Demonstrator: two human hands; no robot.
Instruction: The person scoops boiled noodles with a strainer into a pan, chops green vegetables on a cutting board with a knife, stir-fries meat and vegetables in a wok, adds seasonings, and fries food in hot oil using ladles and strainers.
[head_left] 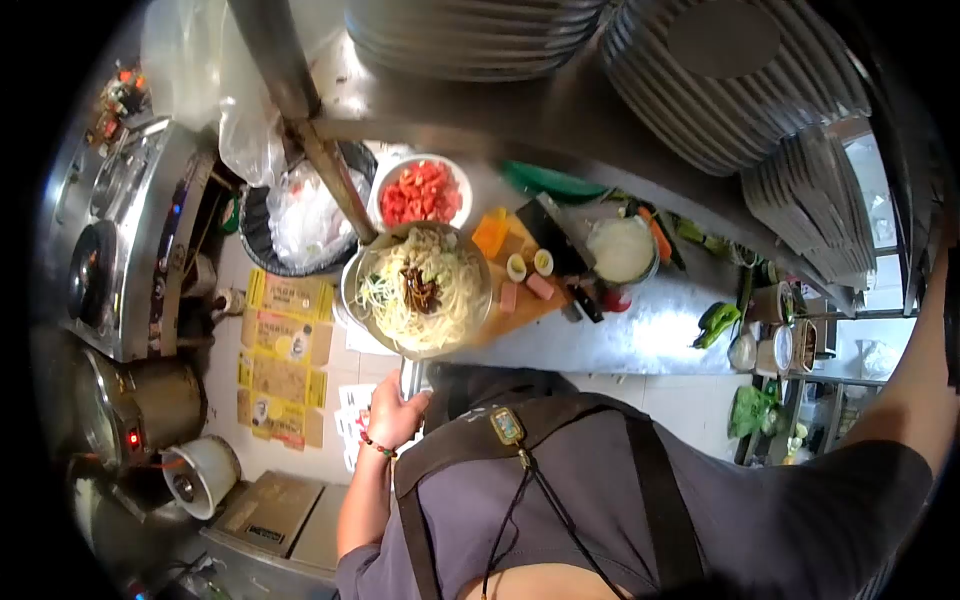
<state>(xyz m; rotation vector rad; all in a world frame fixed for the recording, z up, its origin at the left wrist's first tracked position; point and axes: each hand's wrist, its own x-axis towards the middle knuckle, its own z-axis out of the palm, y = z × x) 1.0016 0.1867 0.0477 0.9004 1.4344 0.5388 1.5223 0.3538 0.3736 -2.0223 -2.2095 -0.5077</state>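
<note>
My left hand (398, 410) is closed around the handle (413, 378) of a metal pan at the counter's left end. The pan (484, 312) holds pale noodles (435, 310) with shredded greens and a dark brown topping. Past it stands a white bowl of chopped tomatoes (420, 192). Right of the pan, a wooden cutting board (510, 318) carries egg halves (517, 267) and pink pieces that look like ham (538, 286). A dark, wide blade (555, 235) lies by the board. My right arm (915, 350) reaches up at the right edge; its hand is out of frame.
Stacked plates (735, 85) fill the shelf above the counter. A bowl with white contents (622, 250) and green peppers (715, 325) sit farther right. A lined bin (262, 240) is left of the pan, near flattened cardboard (283, 365). Stoves (135, 250) line the left.
</note>
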